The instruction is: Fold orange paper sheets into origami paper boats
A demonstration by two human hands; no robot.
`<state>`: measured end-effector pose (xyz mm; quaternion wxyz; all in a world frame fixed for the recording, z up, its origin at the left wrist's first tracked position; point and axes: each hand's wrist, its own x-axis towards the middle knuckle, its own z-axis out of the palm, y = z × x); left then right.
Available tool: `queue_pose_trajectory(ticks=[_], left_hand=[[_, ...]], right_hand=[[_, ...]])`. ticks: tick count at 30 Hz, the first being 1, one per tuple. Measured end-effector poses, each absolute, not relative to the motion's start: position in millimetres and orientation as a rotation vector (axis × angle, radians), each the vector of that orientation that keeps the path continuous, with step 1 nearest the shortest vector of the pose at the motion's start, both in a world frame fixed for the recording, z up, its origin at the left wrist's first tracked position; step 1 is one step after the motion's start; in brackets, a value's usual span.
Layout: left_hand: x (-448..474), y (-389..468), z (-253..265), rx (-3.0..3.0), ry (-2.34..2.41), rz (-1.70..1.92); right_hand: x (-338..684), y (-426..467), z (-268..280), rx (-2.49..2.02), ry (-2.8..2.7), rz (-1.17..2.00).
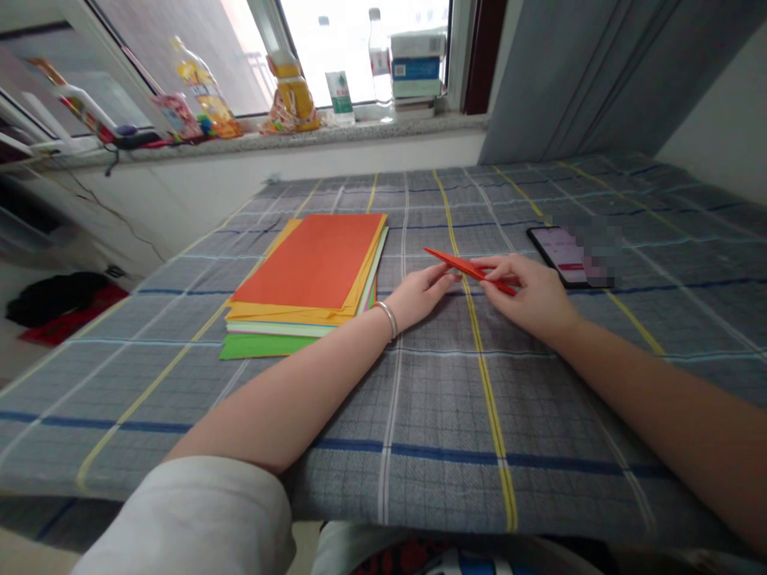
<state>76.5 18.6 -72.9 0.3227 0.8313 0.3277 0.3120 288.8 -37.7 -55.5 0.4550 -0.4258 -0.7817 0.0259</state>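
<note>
Between my two hands is a narrow, pointed piece of folded red paper [455,262], held just above the checked cloth and tilted with its tip toward the upper left. My right hand [527,291] pinches its right part between thumb and fingers. My left hand [423,295], with a silver bangle at the wrist, closes thumb and fingertips at the lower edge near the paper's middle. To the left of my left hand lies a stack of coloured paper [311,259], red-orange on top, with yellow, white and green sheets beneath.
A phone [560,251] lies lit beyond my right hand. The grey plaid cloth [443,415] covers the bed-like surface. On the windowsill [371,128] stand bottles, a white-and-green tube [339,96] and stacked boxes [416,68]. A grey curtain [575,72] hangs at the right.
</note>
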Motion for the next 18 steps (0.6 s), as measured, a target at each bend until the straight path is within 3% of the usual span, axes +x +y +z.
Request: queue_pose_trajectory(ticks=[12,18], left_hand=[[86.4,12.0,-80.6,1.939,0.598,0.904],[86.2,6.9,-74.9,1.885,0.681,0.908]], right_hand=[[280.8,-38.9,-63.3,-0.947,-2.018,0.603],[281.7,-33.9,-72.4,-0.953,-1.863,0.662]])
